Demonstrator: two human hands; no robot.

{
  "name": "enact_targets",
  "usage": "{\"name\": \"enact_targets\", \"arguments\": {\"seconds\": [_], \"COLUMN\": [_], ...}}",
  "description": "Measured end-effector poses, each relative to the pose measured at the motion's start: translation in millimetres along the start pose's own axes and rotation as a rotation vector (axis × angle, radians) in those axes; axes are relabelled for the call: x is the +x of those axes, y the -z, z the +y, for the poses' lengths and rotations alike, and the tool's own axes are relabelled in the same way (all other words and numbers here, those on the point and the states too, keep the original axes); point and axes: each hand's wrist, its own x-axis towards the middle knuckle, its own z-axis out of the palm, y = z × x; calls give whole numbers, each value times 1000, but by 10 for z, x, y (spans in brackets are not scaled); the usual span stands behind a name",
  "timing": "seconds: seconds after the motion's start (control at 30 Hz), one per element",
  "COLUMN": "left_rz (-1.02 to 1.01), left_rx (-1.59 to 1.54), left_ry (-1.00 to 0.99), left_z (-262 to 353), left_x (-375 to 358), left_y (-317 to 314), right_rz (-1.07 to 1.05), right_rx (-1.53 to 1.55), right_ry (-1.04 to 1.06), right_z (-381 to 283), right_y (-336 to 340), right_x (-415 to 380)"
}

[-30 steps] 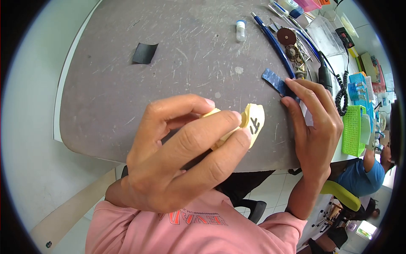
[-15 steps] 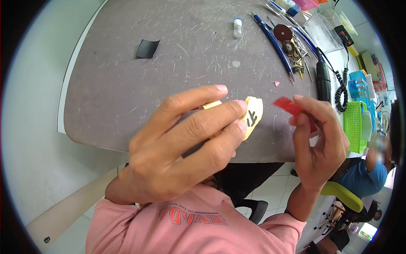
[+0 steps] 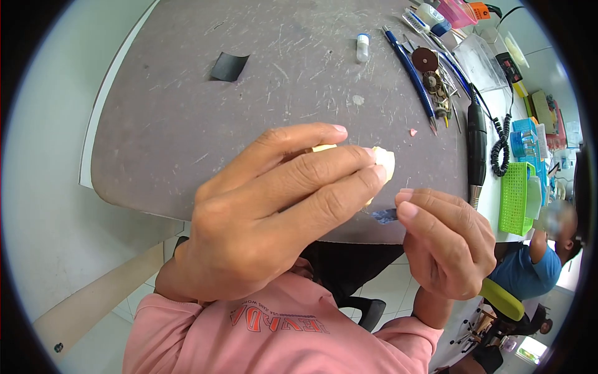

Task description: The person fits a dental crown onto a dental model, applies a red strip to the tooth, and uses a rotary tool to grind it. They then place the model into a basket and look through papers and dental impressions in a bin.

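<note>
Up close in the head view, the left hand (image 3: 274, 212) is gripping a pale yellow cast (image 3: 381, 163), fingers closed over it so that only its tip is showing, just above the near edge of the grey worktop (image 3: 187, 124). The right hand (image 3: 445, 243) is pinching a small blue strip (image 3: 384, 215) between fingertips and thumb, its end lying just beside or touching the underside of the cast; which of the two is not clear.

Slipping looks like the main risk: the strip is thin and held only by its end, so a firm push could be folding it or pulling it free, and the cast, held over the table edge, could be dropping to the floor if the grip loosens.

Further back on the worktop, a black square of sheet (image 3: 228, 67) and a small white vial (image 3: 362, 47) are lying well apart. A blue-handled tool (image 3: 411, 71), round abrasive discs (image 3: 426, 60), a black handpiece (image 3: 476, 134) with coiled cord and a green basket (image 3: 517, 196) are crowding the right side. Another person in a blue shirt (image 3: 529, 274) is sitting beyond.
</note>
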Motion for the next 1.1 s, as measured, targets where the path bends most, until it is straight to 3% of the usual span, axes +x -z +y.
{"name": "enact_targets", "arguments": {"seconds": [0.13,0.2,0.37,0.5,0.73,1.03,1.1], "left_rz": [-5,-10,-27,-48,-61,-40,-52], "left_rx": [-12,-17,8,22,19,50,54], "left_ry": [47,70,64,77,79,36,44], "left_z": [35,54,78,109,91,107,122], "left_x": [26,43,46,51,24,33,41], "left_y": [17,11,14,31,34,22,41], "right_rz": [-40,188,-152,-161,-86,-137,-1], "right_rx": [-16,231,492,679,713,457,373], "right_ry": [-228,-466,-678,-673,-696,-631,-577], "right_z": [-87,-88,6,38,5,24,45], "right_y": [-2,-95,144,154,204,201,133], "right_x": [-7,-58,-61,-86,-117,-160,-163]}}
